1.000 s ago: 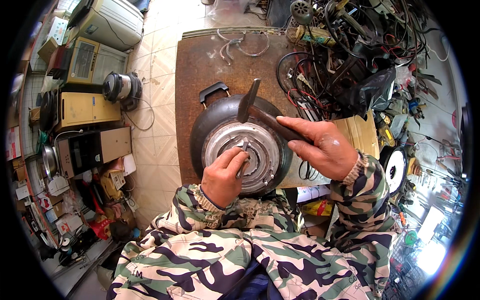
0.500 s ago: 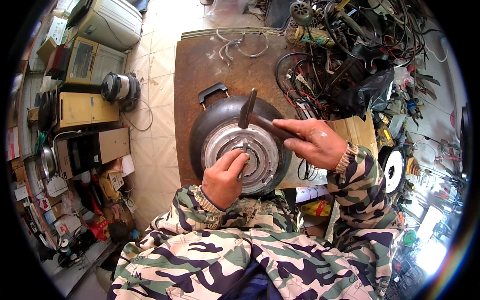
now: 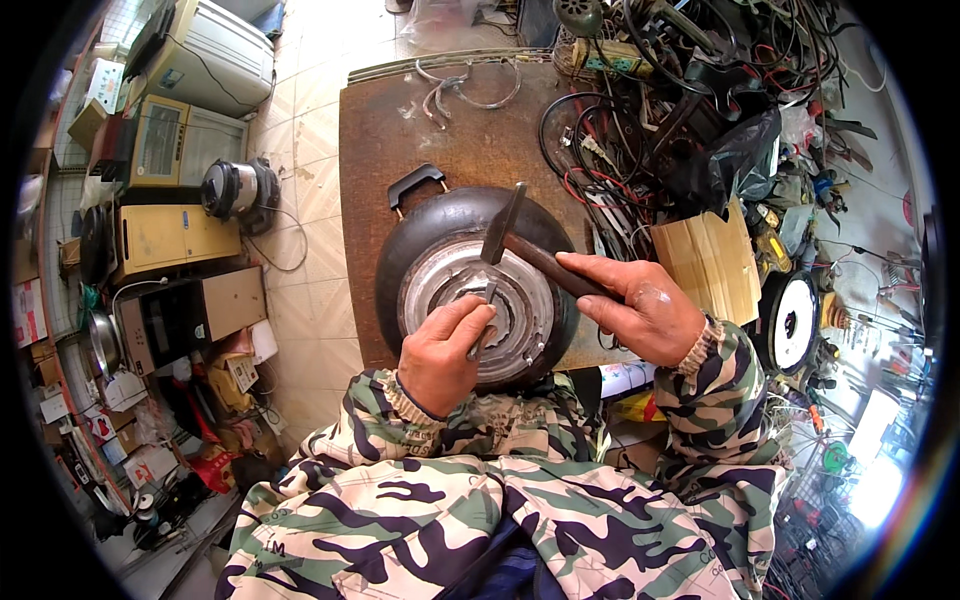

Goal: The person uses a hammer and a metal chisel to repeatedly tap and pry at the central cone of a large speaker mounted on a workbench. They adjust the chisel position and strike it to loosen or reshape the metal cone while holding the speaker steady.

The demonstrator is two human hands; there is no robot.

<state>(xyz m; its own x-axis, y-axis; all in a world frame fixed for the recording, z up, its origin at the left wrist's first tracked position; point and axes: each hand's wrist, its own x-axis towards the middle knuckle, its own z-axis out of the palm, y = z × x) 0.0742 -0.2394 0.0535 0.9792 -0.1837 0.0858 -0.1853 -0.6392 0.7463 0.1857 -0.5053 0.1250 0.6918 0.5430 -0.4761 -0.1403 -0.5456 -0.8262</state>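
Note:
A dark, rounded wok-like pan (image 3: 415, 235) lies upside down on the bench, with a silvery ringed metal base (image 3: 425, 278) facing up and a black loop handle (image 3: 416, 181) at its far left. My left hand (image 3: 440, 352) is closed around a short metal chisel (image 3: 489, 292), whose top end shows above my fingers; its lower tip is hidden. In my right hand (image 3: 648, 310) is a hammer (image 3: 540, 258), gripped by its dark wooden handle. The hammer's head sits just above the chisel's top end, over the ringed base.
The brown workbench (image 3: 385, 125) carries a loop of grey cable (image 3: 465, 90) at its far side. Tangled black wires (image 3: 600, 150) and a cardboard piece (image 3: 708, 262) crowd its right. Left on the floor stand a cooker (image 3: 238, 188) and several boxy appliances.
The view has shifted slightly. The hammer's head has turned a little and its handle slopes more steeply; my right hand is slightly lower. My left hand keeps the chisel on the base.

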